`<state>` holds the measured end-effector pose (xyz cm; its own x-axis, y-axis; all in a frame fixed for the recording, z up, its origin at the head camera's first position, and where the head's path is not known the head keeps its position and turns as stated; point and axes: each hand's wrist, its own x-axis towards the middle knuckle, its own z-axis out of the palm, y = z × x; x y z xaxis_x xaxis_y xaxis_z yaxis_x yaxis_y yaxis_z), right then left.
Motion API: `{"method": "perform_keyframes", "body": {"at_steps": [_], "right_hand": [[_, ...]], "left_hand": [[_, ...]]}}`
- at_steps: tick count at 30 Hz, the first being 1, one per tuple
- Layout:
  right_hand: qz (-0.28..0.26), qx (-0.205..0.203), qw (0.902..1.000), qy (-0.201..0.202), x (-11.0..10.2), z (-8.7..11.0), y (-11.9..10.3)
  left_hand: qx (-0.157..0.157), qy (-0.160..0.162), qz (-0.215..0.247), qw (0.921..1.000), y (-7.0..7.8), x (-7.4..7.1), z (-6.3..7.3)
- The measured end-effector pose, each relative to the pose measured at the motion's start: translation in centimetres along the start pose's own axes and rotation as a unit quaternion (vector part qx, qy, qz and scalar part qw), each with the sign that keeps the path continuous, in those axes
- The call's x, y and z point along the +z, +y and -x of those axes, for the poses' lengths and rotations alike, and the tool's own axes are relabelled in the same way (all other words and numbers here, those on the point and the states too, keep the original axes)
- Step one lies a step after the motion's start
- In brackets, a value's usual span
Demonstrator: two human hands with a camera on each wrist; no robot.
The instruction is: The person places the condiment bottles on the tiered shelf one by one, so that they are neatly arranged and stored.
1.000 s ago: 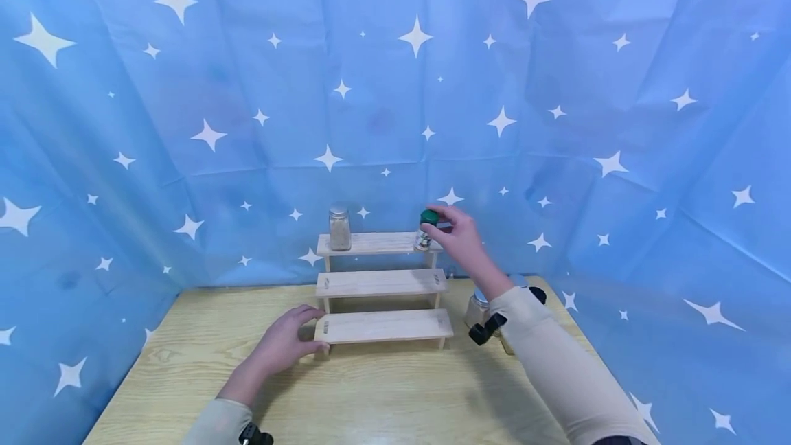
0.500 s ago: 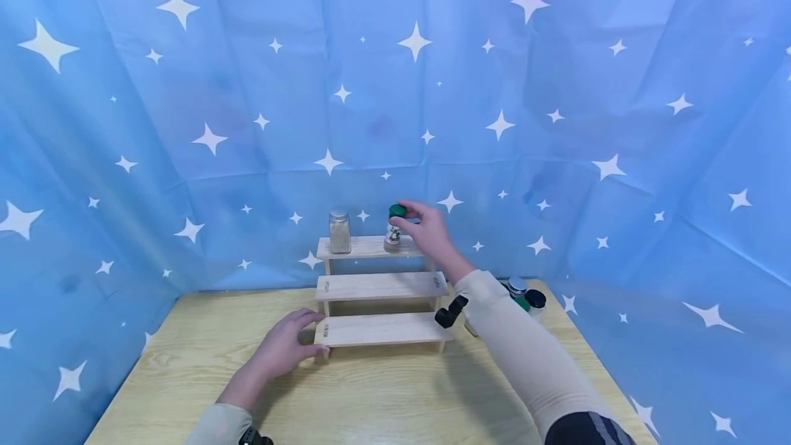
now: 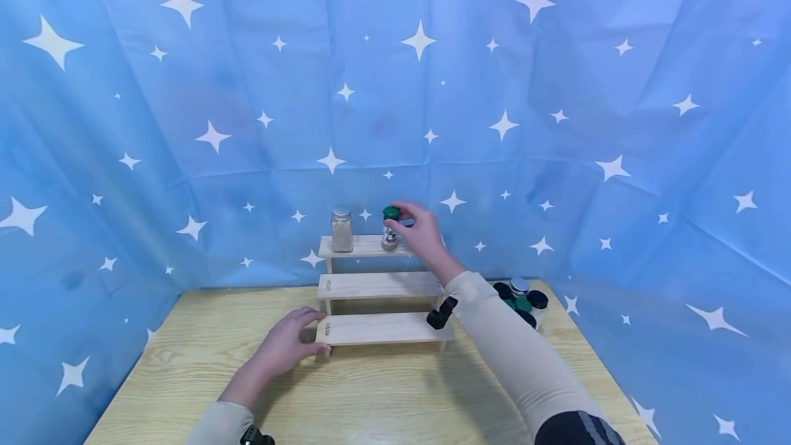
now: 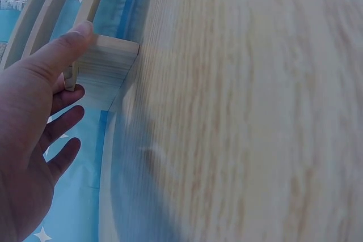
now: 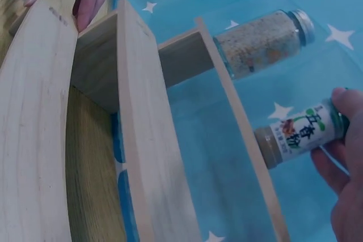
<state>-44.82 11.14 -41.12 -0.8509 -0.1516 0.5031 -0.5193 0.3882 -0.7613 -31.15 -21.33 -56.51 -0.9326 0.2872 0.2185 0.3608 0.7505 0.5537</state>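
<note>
A three-tier wooden shelf rack (image 3: 383, 327) stands on the table. My left hand (image 3: 285, 342) holds the left end of its lowest tier, thumb (image 4: 79, 33) and forefinger pinching the board's end while the other fingers stay loose. On the top tier, my right hand (image 3: 425, 233) pinches the green cap of a small labelled spice jar (image 5: 303, 131). The jar is upright, its base at the board. To its left stands a glass jar (image 3: 342, 232) with a silver lid and pale, grainy contents, a gap between the two.
Several jars with black, green and silver lids (image 3: 519, 286) cluster on the table (image 3: 204, 335) right of the rack, partly behind my right sleeve. A blue star-printed cloth (image 3: 395, 101) hangs close behind the rack and along both sides.
My right hand has moved the green-capped spice jar leftward along the top tier, closer to the glass jar. My left hand keeps its hold on the lowest tier.
</note>
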Motion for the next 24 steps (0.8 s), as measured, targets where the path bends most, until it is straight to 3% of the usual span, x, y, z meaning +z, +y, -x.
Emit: {"method": "perform_keyframes", "body": {"at_steps": [9,14,20,24], "right_hand": [[-0.005,-0.002,0.9998,0.019,0.8,0.1,0.1],[-0.008,0.009,0.9999,0.008,0.8,0.4,0.3],[-0.048,0.048,0.9977,0.009,-0.1,2.1,0.4],[-0.062,0.043,0.9969,0.022,-1.6,3.9,0.7]], "left_hand": [[-0.01,-0.003,0.004,0.9999,0.0,0.0,-0.1],[-0.006,-0.004,0.007,0.9999,-0.2,0.2,-0.1],[-0.002,-0.001,0.007,1.0,-0.1,0.2,0.0],[0.001,0.0,0.008,1.0,-0.1,0.1,0.0]]}}
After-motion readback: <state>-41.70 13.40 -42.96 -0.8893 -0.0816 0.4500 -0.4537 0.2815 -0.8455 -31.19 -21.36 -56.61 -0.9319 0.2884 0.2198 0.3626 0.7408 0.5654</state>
